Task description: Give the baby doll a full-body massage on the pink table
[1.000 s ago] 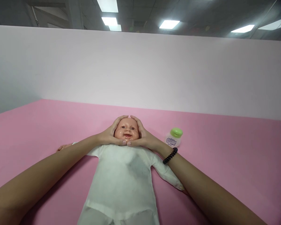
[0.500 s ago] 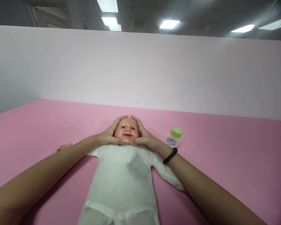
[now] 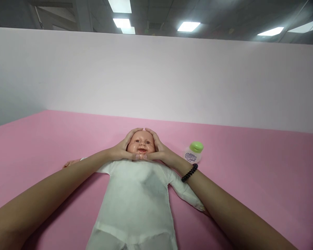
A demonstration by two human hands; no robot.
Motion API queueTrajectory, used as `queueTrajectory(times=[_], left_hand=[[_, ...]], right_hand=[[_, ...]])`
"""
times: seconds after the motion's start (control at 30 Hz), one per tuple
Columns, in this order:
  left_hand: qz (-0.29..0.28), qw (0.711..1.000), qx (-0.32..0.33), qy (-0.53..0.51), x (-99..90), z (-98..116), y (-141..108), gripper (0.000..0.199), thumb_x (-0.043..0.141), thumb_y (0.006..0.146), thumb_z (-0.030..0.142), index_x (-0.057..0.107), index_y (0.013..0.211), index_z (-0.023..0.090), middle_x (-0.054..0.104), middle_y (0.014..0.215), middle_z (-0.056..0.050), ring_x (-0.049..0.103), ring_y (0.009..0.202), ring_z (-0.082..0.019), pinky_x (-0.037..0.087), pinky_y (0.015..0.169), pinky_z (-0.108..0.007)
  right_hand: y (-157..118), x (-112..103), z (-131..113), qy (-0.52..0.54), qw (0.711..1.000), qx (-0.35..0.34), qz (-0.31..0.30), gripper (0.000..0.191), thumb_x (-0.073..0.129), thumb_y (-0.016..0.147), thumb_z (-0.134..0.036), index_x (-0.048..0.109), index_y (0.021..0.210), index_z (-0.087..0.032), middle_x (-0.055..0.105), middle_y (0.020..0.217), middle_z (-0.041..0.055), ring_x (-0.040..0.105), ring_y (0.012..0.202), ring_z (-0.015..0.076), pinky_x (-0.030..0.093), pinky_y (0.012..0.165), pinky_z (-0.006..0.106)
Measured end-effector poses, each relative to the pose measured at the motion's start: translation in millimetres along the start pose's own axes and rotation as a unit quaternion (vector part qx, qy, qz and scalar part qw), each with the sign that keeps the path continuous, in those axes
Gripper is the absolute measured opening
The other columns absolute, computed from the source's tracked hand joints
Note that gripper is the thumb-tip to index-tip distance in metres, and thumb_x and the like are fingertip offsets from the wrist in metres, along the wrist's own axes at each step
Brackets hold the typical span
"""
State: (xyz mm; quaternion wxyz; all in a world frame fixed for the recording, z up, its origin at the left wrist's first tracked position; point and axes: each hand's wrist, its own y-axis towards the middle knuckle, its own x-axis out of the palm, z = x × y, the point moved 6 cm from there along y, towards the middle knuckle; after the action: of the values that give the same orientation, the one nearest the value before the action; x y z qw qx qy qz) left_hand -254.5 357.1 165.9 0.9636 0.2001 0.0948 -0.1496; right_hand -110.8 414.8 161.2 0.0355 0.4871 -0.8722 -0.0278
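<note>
A baby doll (image 3: 139, 198) in white clothes lies on its back on a pink surface (image 3: 250, 173), its head toward the far wall. My left hand (image 3: 123, 147) is wrapped round the left side of the doll's head, with the thumb at the chin and the fingertips at the top. On the right side, my right hand (image 3: 160, 148) cups the head the same way. The two thumbs lie close together on the chin, and the fingertips nearly meet above the forehead. A black beaded bracelet (image 3: 190, 173) circles my right wrist.
A clear bottle (image 3: 192, 156) with a green cap stands to the right of the doll's head, close to my right wrist. A white wall panel (image 3: 156, 76) rises behind the pink surface. Ceiling lights show above it.
My thumbs have shifted slightly on the doll's chin, the right one a little to the left. Both hands stay round the head.
</note>
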Motion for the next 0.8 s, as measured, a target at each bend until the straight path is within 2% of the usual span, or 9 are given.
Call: queueTrajectory(times=[0.23,0.47,0.6,0.8], left_hand=[[-0.007,1.000,0.013,-0.009,-1.1,-3,-1,0.096,0.085,0.078,0.031,0.028,0.155,0.036,0.030,0.161,-0.014,0.045,0.144,-0.040,0.050,0.111,-0.054],[0.011,1.000,0.015,-0.006,-2.1,-9,-2,0.103,0.090,0.073,0.029,0.028,0.155,0.038,0.032,0.161,-0.014,0.046,0.144,-0.040,0.049,0.112,-0.054],[0.018,1.000,0.013,0.002,-3.1,-11,-2,0.104,0.091,0.072,0.029,0.029,0.155,0.039,0.031,0.162,-0.014,0.046,0.144,-0.038,0.048,0.113,-0.055],[0.010,1.000,0.015,0.005,-2.9,-9,-1,0.100,0.088,0.075,0.031,0.029,0.155,0.039,0.030,0.163,-0.013,0.045,0.145,-0.039,0.048,0.113,-0.054]], right_hand=[[0,1,-2,0.014,1.000,0.010,0.002,0.116,0.087,0.063,-0.018,0.023,0.158,-0.038,0.030,0.162,0.0084,0.050,0.140,0.0319,0.046,0.115,0.052],[0,-1,1,-0.023,1.000,-0.005,-0.004,0.125,0.096,0.062,-0.031,0.020,0.160,-0.040,0.029,0.163,0.0080,0.045,0.145,0.0306,0.042,0.120,0.051],[1,-1,1,-0.044,0.999,-0.016,-0.003,0.125,0.097,0.062,-0.033,0.020,0.160,-0.040,0.025,0.165,0.0073,0.042,0.147,0.0295,0.042,0.120,0.050],[0,-1,0,-0.017,1.000,-0.003,-0.003,0.122,0.094,0.063,-0.026,0.020,0.159,-0.040,0.033,0.161,0.0072,0.050,0.141,0.0294,0.043,0.119,0.050]])
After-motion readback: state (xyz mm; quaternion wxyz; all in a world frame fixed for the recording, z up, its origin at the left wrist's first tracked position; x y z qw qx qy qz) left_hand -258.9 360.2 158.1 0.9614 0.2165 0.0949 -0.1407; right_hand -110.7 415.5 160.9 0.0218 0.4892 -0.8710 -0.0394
